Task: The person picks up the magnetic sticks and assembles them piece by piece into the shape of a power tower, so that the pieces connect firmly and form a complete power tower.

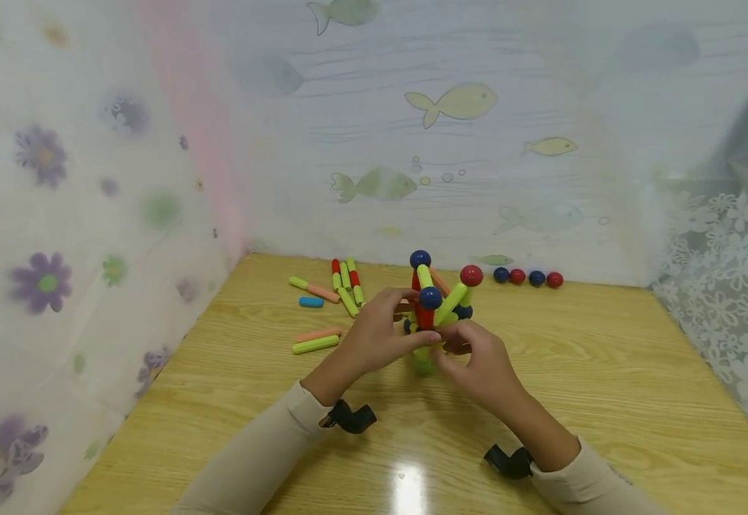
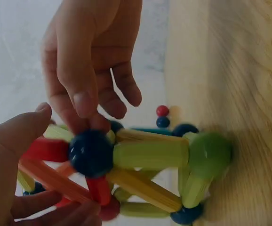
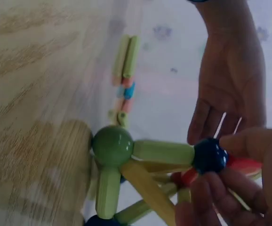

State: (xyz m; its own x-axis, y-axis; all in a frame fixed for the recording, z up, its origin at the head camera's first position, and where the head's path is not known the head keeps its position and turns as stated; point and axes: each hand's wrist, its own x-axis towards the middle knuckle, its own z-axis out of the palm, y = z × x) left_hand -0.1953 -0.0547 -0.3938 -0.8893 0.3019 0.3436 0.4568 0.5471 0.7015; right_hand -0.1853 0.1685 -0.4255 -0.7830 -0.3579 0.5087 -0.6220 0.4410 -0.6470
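Observation:
A structure of magnetic rods and balls stands on the table, with a green ball [image 2: 210, 154] at its base and lime, yellow, red and orange rods. My right hand [image 1: 483, 365] pinches a dark blue ball [image 3: 210, 156] between thumb and fingers, at the upper end of a lime rod [image 3: 163, 152]. On the other side, my left hand [image 1: 380, 332] is spread around the structure. In the left wrist view its fingertips are at the red ball [image 2: 110, 210] and orange rod [image 2: 56, 180], the thumb stretched away from them. A red ball [image 1: 471, 275] tops a slanted lime rod.
Loose rods lie to the left: a blue rod [image 1: 311, 302], a lime rod [image 1: 315, 345] and several lime, red and orange ones behind. A row of blue and red balls [image 1: 518, 276] sits at the back right. Printed curtains [image 1: 451, 164] border the wooden table [image 1: 606, 357].

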